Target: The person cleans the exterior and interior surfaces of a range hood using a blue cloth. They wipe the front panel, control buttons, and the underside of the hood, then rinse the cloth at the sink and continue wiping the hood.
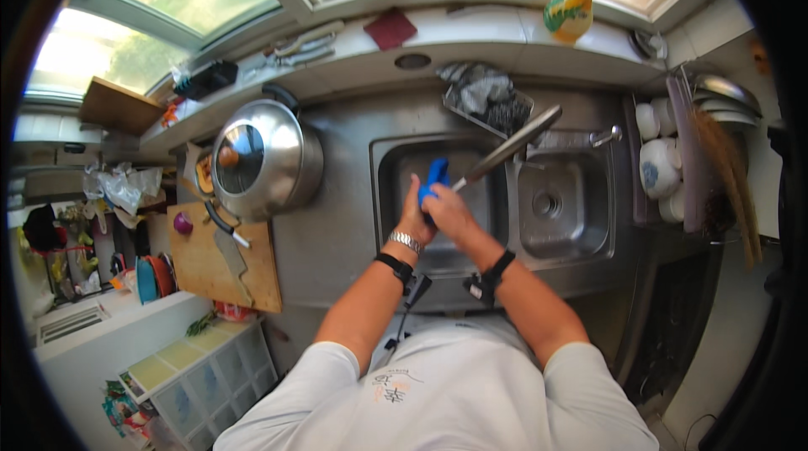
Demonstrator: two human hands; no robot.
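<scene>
My left hand (413,212) and my right hand (452,212) are close together above the left basin of a double steel sink (394,164). Between them is a bright blue cloth-like item (435,176), bunched up, with one end sticking out past my fingers. Both hands grip it, though my fingers hide much of its shape. The metal faucet (508,148) slants across the basin, its lower end beside my right hand. A metal watch sits on my left wrist, and dark straps circle both forearms.
Behind the faucet stands a wire rack (476,120) with grey scrubbing material. Leftward are a lidded steel pot (303,161) and a wooden cutting board (189,255) bearing a cleaver (230,258) and a purple onion (183,222). Bowls (659,170) fill a rack at right; a spray bottle (571,12) stands on the sill.
</scene>
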